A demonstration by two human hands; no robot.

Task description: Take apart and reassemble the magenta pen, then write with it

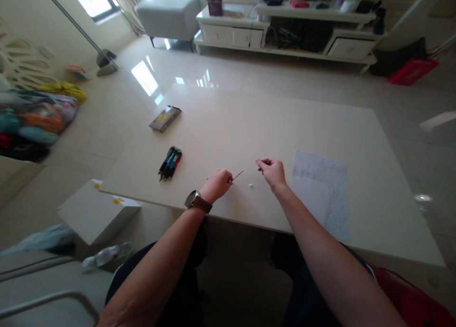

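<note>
My left hand (218, 183), a watch on its wrist, is closed around a thin dark rod (238, 174) that looks like a pen refill. Its tip points up and to the right, toward my other hand. My right hand (272, 172) is raised a little above the table in a pinch; whatever it may hold is too small to make out. Between the two hands a small white piece (251, 185) lies on the white table (278, 127). Left of my hands rests a bunch of pens (170, 163) with coloured barrels.
A printed sheet of paper (326, 199) lies by my right forearm. A flat grey box (166, 118) sits toward the table's far left. Below the left edge stands a white box (98, 210), with a plastic bottle (107, 256) near it. A TV cabinet (231, 35) is beyond.
</note>
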